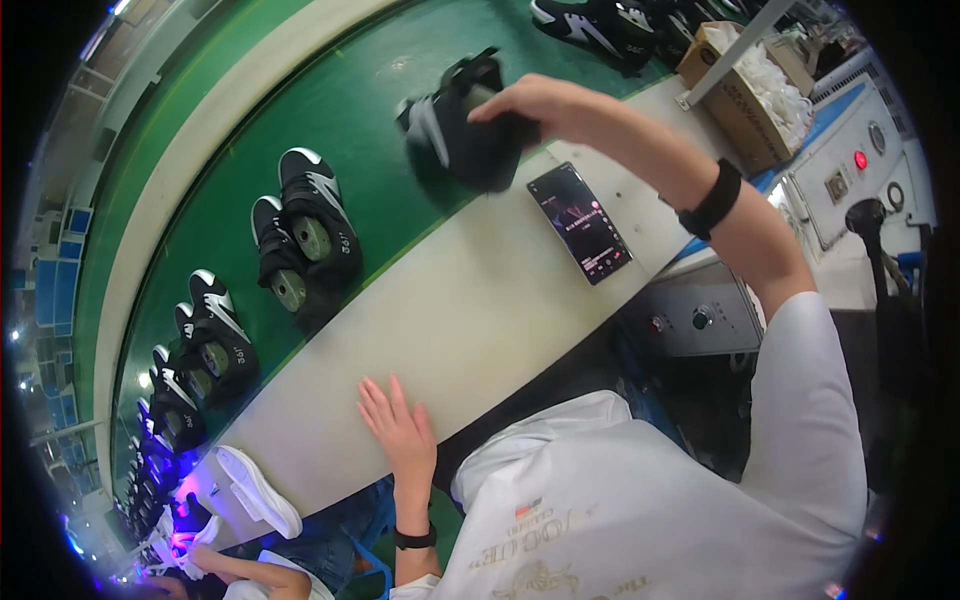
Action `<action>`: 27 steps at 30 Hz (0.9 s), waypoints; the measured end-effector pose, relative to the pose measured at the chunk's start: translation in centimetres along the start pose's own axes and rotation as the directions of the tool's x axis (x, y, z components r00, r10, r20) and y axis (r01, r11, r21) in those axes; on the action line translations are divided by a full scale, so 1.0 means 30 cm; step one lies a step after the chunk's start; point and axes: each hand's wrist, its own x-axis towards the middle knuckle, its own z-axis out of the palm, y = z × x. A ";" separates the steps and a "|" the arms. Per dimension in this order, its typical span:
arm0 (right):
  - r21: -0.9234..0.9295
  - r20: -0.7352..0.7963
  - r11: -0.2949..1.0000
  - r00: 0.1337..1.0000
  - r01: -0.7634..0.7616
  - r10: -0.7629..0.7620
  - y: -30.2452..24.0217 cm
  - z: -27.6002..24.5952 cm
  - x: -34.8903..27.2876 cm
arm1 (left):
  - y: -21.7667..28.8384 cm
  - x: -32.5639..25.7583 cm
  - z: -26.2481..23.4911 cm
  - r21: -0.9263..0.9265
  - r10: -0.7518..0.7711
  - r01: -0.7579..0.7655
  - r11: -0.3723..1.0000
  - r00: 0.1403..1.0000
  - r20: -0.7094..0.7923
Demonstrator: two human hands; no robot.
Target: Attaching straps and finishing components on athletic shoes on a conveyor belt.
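My right hand (535, 103) reaches across to the far side and is closed on a black sneaker (468, 140) with grey-white trim. It is held over the green conveyor belt (390, 200); motion blur hides whether one shoe or a pair is in the grip. My left hand (398, 425) rests on the pale worktop (420, 320), fingers spread, holding nothing. A smartphone (580, 225) with a lit screen lies on the worktop, below my right forearm. On the belt to the left stands a pair of black sneakers (318, 235) with white-trimmed toes.
More black sneakers (215, 330) line the belt toward the far left. A white shoe sole (258, 490) lies on the worktop near a co-worker's arm (250, 570). At the right are a cardboard box (745, 110) of white material and a machine panel (850, 160) with a red light.
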 end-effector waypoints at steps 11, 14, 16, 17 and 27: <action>-0.343 0.276 0.728 0.805 0.593 -0.525 0.416 0.537 -0.734 | 0.267 0.058 -0.173 -0.747 -0.217 0.205 0.633 0.973 0.082; 0.051 0.351 0.975 0.910 0.215 -0.219 0.370 0.542 -0.751 | 0.234 0.032 -0.226 -0.818 -0.351 0.419 0.394 0.891 0.288; -0.068 0.240 0.821 0.808 0.567 -0.538 0.363 0.584 -0.705 | 0.164 -0.018 -0.216 -0.815 -0.318 0.350 0.462 0.923 0.216; -0.225 0.161 0.540 0.578 0.811 -0.800 0.364 0.604 -0.685 | 0.149 -0.034 -0.227 -0.803 -0.290 0.375 0.463 0.920 0.262; 0.085 0.278 0.326 0.292 0.942 -0.915 0.373 0.691 -0.538 | 0.179 -0.042 -0.160 -0.698 -0.267 0.369 0.614 0.929 0.256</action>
